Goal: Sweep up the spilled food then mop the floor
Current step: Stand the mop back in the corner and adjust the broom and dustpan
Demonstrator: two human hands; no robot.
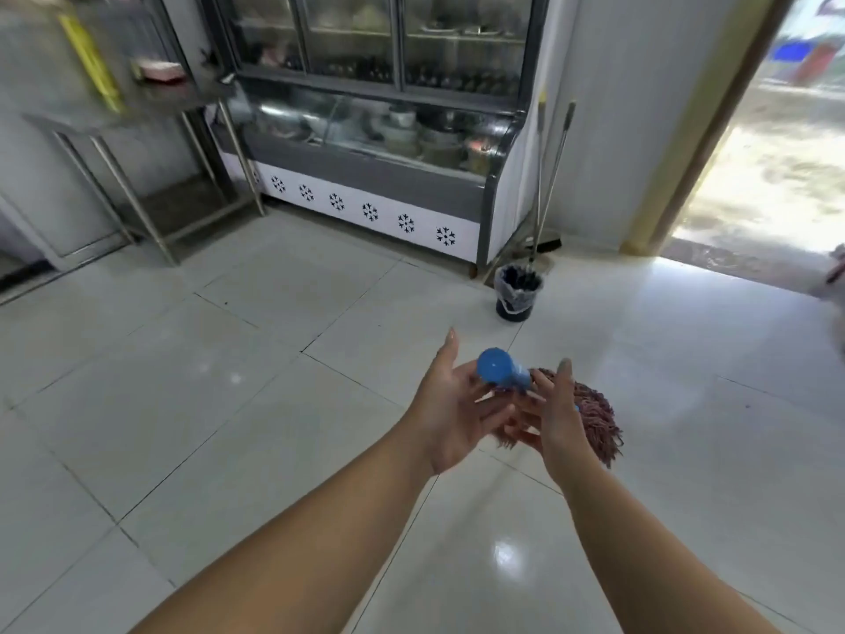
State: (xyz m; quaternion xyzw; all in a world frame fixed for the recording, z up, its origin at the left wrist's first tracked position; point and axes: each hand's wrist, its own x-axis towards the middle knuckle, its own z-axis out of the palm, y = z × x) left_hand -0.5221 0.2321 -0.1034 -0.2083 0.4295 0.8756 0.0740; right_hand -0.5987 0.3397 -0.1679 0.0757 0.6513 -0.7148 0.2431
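Both open hands (450, 404) around mop (503, 375)

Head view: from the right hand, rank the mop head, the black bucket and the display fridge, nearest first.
1. Mop head: right beside the right hand, low on the floor.
2. Black bucket: farther ahead, by the fridge's corner.
3. Display fridge: farthest, against the back wall.
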